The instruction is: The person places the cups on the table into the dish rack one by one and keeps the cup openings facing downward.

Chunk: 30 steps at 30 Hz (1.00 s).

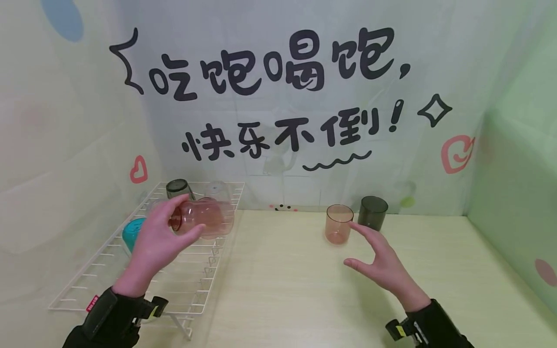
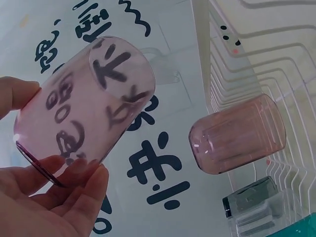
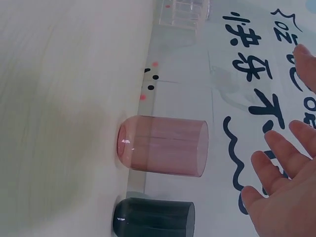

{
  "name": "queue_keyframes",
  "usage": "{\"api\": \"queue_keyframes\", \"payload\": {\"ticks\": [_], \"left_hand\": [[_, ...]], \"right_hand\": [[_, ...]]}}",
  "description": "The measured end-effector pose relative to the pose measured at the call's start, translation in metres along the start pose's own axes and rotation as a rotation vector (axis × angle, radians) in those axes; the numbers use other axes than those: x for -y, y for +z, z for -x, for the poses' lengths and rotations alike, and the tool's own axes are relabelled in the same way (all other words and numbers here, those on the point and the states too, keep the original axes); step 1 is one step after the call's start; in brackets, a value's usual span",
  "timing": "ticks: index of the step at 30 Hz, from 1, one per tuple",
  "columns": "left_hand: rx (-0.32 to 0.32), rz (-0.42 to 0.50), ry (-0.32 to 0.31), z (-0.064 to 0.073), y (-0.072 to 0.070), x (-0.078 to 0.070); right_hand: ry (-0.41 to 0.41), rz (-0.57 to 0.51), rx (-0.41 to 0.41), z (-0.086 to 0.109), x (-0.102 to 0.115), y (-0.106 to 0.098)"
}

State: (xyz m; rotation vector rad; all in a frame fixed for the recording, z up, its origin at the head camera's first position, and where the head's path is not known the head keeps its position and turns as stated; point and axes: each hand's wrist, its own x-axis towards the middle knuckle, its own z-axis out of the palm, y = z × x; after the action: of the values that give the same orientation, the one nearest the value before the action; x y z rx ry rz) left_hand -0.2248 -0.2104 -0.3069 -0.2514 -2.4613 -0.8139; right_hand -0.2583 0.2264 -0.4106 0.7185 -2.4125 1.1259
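Note:
Above the white wire rack (image 1: 196,309), my left hand (image 1: 158,237) grips a clear pink cup (image 1: 213,220) between thumb and fingers. That cup lies sideways in the air, and in the left wrist view the fingers (image 2: 94,192) are near its rim. My right hand (image 1: 387,266) has its fingers spread and holds nothing. Just ahead of it a second pink cup (image 1: 338,227) stands upright on the table, with a dark grey cup (image 1: 373,212) beside it. One fingertip overlaps the pink cup's edge in the head view.
On the rack rest another pink cup (image 2: 237,136), a dark grey cup (image 1: 177,187), a clear cup (image 1: 217,190) and a teal item (image 1: 132,233). The pale table (image 1: 278,290) meets a back wall (image 1: 278,188) with large black lettering. A green wall (image 1: 518,183) borders the right.

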Motion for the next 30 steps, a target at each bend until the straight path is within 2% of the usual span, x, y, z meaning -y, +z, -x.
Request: {"api": "queue_keyframes", "payload": {"ticks": [6, 13, 21, 26, 30], "left_hand": [[0.008, -0.035, -0.003, 0.001, -0.002, 0.006], [0.042, -0.063, -0.012, 0.003, -0.004, 0.020], [0.121, -0.127, -0.008, 0.001, -0.010, 0.027], [0.184, -0.178, -0.034, -0.005, -0.013, 0.031], [0.210, -0.204, -0.048, -0.007, -0.012, 0.035]], "right_hand": [[-0.008, 0.045, -0.001, -0.002, -0.007, -0.001], [-0.006, 0.072, 0.011, -0.003, -0.011, -0.001], [-0.037, 0.105, 0.010, -0.006, -0.017, -0.001], [-0.056, 0.116, 0.006, -0.010, -0.020, -0.001], [-0.063, 0.124, 0.009, -0.013, -0.022, -0.002]]}}
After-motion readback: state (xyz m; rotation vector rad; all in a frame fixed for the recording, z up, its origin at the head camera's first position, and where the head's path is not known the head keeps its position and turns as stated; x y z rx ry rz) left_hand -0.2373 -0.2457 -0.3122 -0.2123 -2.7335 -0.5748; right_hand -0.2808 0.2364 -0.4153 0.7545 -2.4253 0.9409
